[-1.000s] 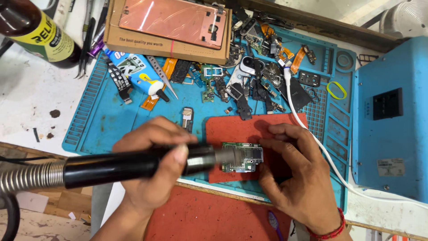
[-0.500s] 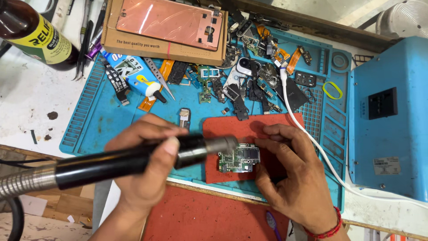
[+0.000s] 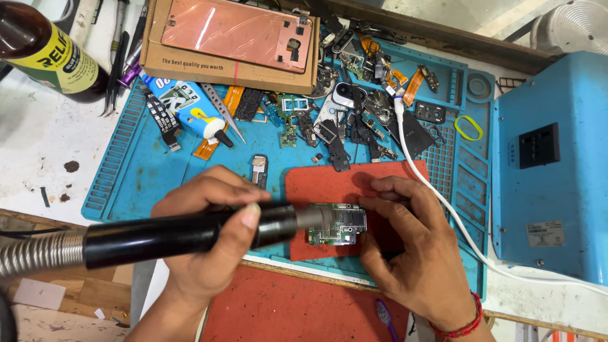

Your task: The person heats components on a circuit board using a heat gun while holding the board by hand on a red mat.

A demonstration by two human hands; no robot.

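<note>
The left hand [image 3: 212, 244] has a full, closed grip around the black handle of a hot-air wand [image 3: 183, 233], thumb laid along the top, with the metal nozzle pointing right and sitting just over the left end of a small green circuit board [image 3: 339, 225]. The right hand [image 3: 411, 253] is not clenched: its fingertips press down beside and on the right edge of the board, pinning it flat on a red heat mat [image 3: 367, 190] that lies on the blue ribbed work mat [image 3: 139, 171] covering the worktop.

To my eye the step wants the nozzle kept a little above the board and moving in small circles, never parked on one spot, and the pinning fingers kept well clear of the airstream; they look rather near it. A steady wrist matters, since the stiff ribbed metal hose [image 3: 38, 253] behind the handle could pull the wand off line.

The board is thin and rigid, studded with dull metal shields. The red mat looks soft and matte, likely silicone. Beyond it lie small loose phone parts [image 3: 354, 120], glossy orange flex ribbons, a white cable [image 3: 437, 196], a coppery phone frame [image 3: 237, 31] on a cardboard box, a brown bottle [image 3: 44, 54] and a smooth blue station case [image 3: 557, 164].
</note>
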